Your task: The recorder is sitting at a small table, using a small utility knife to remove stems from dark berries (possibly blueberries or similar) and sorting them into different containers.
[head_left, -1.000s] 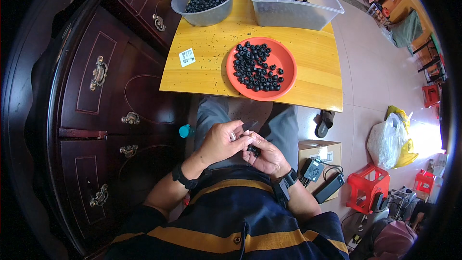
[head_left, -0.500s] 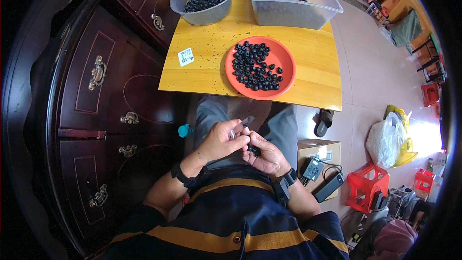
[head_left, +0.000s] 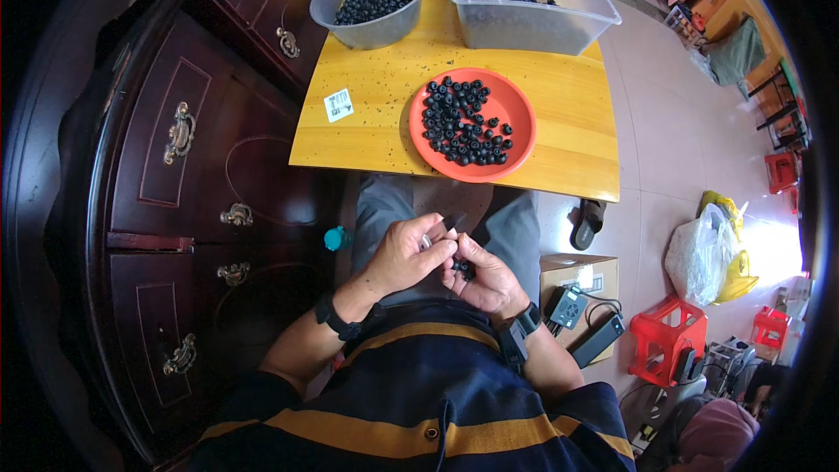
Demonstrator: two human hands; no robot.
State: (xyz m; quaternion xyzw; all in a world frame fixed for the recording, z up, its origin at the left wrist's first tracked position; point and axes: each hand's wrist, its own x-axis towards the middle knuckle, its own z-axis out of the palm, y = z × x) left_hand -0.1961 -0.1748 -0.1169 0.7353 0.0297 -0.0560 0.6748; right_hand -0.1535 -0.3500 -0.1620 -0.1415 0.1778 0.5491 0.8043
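Note:
My left hand [head_left: 402, 255] is closed around a small knife [head_left: 452, 222] whose dark blade sticks out past the thumb and forefinger. My right hand [head_left: 489, 280] sits against it above my lap, with several small round black pieces [head_left: 463, 270] held in its curled fingers. Thumbs and fingertips of both hands meet by the blade; whatever is pinched right there is too small to make out. Beyond the hands, an orange-red plate [head_left: 527, 135] on the table holds many similar black pieces [head_left: 472, 127], some showing a hole in the top.
On the yellow wooden table [head_left: 568, 114] stand a round clear tub [head_left: 325, 2] and a rectangular clear bin [head_left: 542, 28], both with black pieces inside. A white label [head_left: 338, 105] and dark crumbs lie there. Dark drawers [head_left: 201, 166] flank my left; a carton [head_left: 559, 271] and red stool [head_left: 669, 341] my right.
The knife blade has tilted slightly, and my left thumb has shifted a little toward my right fingertips. The plate and containers stay in place.

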